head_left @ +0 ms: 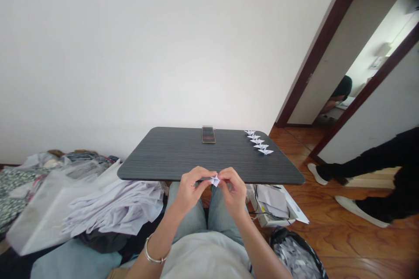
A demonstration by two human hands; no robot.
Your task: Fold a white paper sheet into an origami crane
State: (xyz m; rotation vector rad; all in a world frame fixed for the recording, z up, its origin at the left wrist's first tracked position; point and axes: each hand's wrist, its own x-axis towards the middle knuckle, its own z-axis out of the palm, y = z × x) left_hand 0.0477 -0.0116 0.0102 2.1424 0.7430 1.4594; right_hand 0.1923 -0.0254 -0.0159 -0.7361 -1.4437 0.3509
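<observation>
Between my two hands, just off the table's front edge, is a small white folded paper crane (214, 181). My left hand (193, 186) pinches its left side between thumb and fingertips. On the other side, my right hand (233, 187) grips it the same way, with the fingers curled. Fingertips cover parts of the paper. Several finished-looking white paper cranes (258, 141) stand in a slanting row on the right side of the dark table (170, 152).
A phone on a stand (208, 135) is at the table's back edge. Piled clothes (121, 205) lie at left. A white box of papers (273, 205) and a black bag of scraps (296, 253) sit at right. Another person's legs (369, 161) are near the doorway.
</observation>
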